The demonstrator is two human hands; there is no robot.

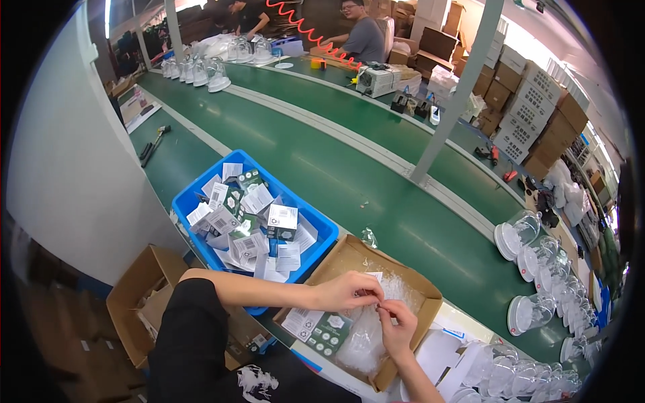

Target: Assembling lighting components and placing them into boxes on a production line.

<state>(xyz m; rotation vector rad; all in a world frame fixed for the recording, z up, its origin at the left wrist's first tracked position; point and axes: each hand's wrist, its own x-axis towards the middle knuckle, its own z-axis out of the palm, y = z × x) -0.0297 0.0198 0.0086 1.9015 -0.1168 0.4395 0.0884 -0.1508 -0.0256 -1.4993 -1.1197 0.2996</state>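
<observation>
My left hand (349,291) and my right hand (399,324) meet over a shallow cardboard tray (336,254). Both are closed, thumbs and fingers pinched together at one spot. What they pinch is too small to make out. Beneath them in the tray lies a heap of thin clear plastic strands (366,346). A green and white printed card (332,334) lies beside the heap, under my left forearm. To the left stands a blue plastic bin (321,230) filled with folded green and white printed cards (257,200).
Clear domes on white bases (531,312) line the right side; more domes (213,72) stand far left. A metal post (457,101) rises from the green conveyor belt (376,195). An opened carton (138,316) is at lower left. Two people (366,40) work across the line.
</observation>
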